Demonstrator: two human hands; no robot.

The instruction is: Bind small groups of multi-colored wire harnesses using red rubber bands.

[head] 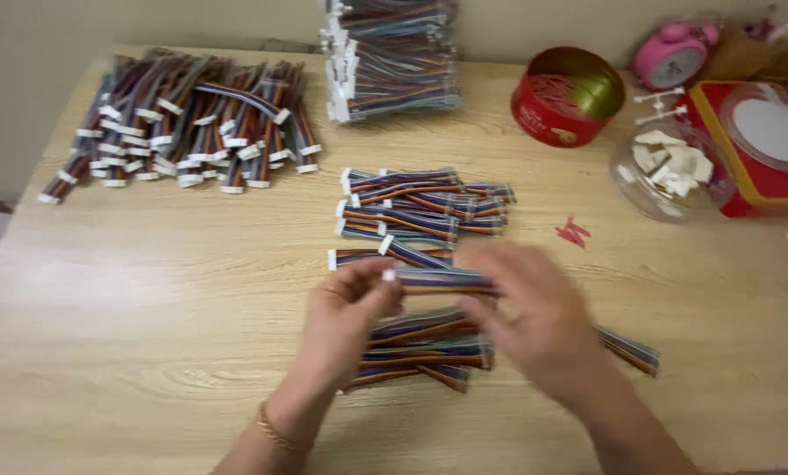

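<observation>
My left hand (pixel 346 312) pinches the white-connector end of a short multicoloured ribbon cable (pixel 438 280) just above the wooden table (pixel 148 290). My right hand (pixel 530 312), blurred by motion, grips the other end of the same cable. Under both hands lies a small stack of similar cables (pixel 420 347). Another loose group of these cables (pixel 412 211) lies just beyond my fingers.
A large heap of cables (pixel 183 123) covers the far left, and a bundled stack (pixel 390 62) stands at the back centre. At the back right are a red round tin (pixel 565 97), a clear bowl of white connectors (pixel 671 171), a pink alarm clock (pixel 671 53) and a red box (pixel 755 149).
</observation>
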